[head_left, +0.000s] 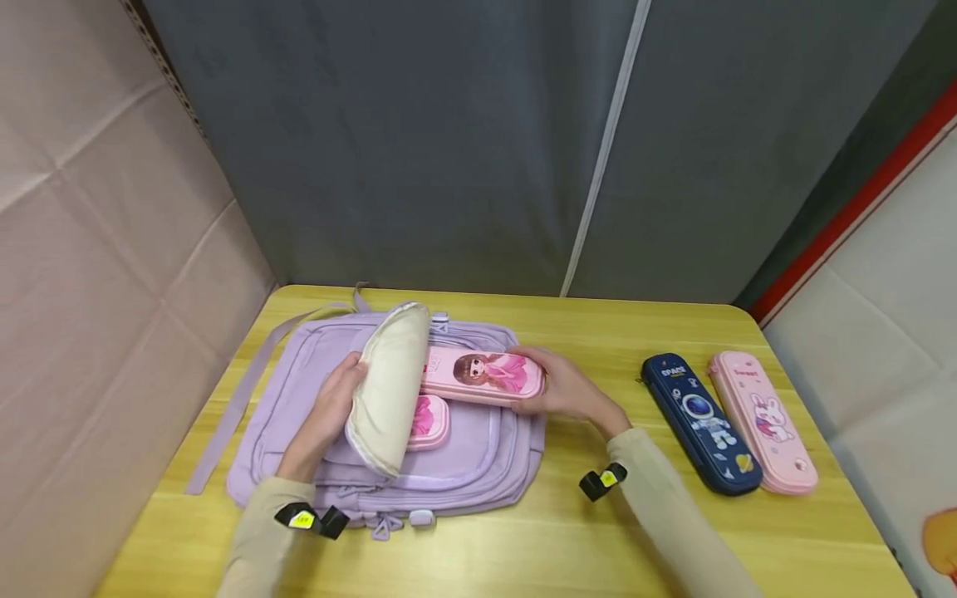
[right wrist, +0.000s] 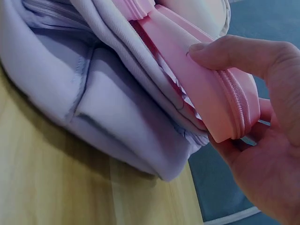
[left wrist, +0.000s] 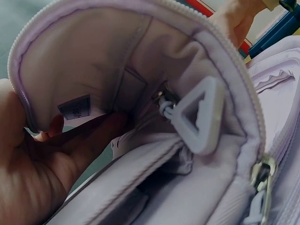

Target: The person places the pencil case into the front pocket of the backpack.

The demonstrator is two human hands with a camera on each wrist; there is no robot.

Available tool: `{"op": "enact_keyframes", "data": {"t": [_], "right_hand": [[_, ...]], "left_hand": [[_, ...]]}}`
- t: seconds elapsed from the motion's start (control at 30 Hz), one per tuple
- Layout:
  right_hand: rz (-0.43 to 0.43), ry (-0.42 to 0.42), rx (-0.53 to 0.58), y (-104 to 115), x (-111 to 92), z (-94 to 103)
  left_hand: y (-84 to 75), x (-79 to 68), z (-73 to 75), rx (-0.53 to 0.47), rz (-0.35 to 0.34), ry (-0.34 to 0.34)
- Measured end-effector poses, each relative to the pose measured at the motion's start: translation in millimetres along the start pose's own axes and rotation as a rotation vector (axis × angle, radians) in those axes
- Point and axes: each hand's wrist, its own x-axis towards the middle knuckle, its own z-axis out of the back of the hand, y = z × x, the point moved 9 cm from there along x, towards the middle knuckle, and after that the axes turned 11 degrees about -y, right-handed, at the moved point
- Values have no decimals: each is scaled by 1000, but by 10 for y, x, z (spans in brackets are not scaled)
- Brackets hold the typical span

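A lilac backpack (head_left: pixel 299 390) lies flat on the table, its front pocket unzipped. My left hand (head_left: pixel 332 403) grips the edge of the pocket's turned-back flap (head_left: pixel 390 386), whose cream lining shows in the head view. In the left wrist view the thumb lies inside the flap, near a triangular zipper pull (left wrist: pixel 211 117). With my right hand (head_left: pixel 561 386) I hold the right end of a pink pencil case (head_left: pixel 489 374) printed with a girl figure; its left end is hidden behind the flap. A second pink case (head_left: pixel 429 422) lies just below it, partly covered by the flap.
A navy pencil case (head_left: pixel 701 423) with an astronaut print and a pink pencil case (head_left: pixel 763 419) with a rabbit lie side by side at the right of the table (head_left: pixel 523 548). A grey curtain (head_left: pixel 419 149) hangs behind the table. One backpack strap (head_left: pixel 239 399) trails to the left.
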Motion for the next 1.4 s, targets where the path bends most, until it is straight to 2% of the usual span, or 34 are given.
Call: {"op": "enact_keyframes", "data": {"t": [0.33, 0.73, 0.97, 1.4], "right_hand": [[100, 9, -33, 139, 121, -47], [88, -26, -97, 173, 223, -121], [14, -62, -124, 163, 246, -163], [26, -43, -39, 224, 270, -242]], "left_hand": [[-11, -4, -12, -10, 17, -7], [-30, -14, -23, -31, -18, 1], [-40, -26, -23, -38, -27, -10], [-46, -36, -19, -46, -10, -21]]}}
